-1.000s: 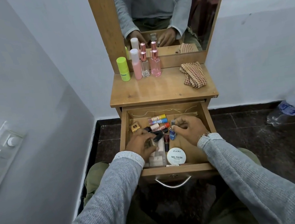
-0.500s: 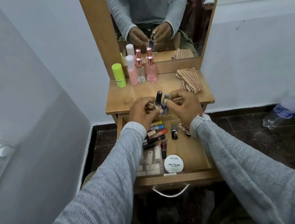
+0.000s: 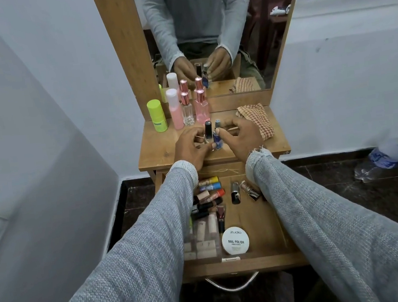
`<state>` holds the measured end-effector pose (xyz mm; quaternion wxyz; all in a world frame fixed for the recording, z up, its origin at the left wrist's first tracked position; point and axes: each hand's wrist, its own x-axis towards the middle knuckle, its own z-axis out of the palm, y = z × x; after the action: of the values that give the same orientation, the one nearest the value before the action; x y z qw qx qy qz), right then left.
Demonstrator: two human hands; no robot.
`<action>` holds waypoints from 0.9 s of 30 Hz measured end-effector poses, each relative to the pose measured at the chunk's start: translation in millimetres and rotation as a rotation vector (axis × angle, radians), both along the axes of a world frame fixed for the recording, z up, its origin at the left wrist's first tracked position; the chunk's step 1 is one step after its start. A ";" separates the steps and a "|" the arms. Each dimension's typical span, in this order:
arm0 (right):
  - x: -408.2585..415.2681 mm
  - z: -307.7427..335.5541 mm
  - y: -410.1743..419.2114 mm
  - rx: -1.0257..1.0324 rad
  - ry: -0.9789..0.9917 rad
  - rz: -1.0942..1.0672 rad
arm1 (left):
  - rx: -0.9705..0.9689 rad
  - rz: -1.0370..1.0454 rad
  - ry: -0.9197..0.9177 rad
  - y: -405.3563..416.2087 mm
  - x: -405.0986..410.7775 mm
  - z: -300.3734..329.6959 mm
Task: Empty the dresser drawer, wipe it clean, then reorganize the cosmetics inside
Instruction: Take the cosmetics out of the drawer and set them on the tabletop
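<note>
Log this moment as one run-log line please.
phase: emptying drawer | left hand: holds black-capped bottle on dresser top | right hand: holds blue nail polish | drawer: open, cosmetics remain

On the wooden dresser top (image 3: pixel 158 153), four upright bottles (image 3: pixel 178 111) stand at its back left against the tall mirror (image 3: pixel 204 36); a checked folded cloth (image 3: pixel 260 121) lies back right; the open wooden drawer (image 3: pixel 257 218) below and in front holds lipstick tubes (image 3: pixel 209 194) left, a round white tin (image 3: pixel 235 240) at its front
</note>
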<state>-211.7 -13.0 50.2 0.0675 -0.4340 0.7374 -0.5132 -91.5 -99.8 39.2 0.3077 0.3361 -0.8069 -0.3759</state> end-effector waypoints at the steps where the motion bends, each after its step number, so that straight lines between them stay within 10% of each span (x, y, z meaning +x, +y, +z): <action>1: 0.5 -1.4 -0.3 -0.006 -0.007 0.000 | 0.020 0.001 -0.003 -0.6 -0.2 -2.1; 27: 8.9 -26.6 -10.3 0.156 -0.002 -0.145 | -0.014 0.031 -0.106 -9.0 -11.5 -4.9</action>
<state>-202.8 -23.3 23.7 0.0645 -0.3725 0.8045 -0.4581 -103.0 -108.8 34.2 0.2728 0.3656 -0.8194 -0.3472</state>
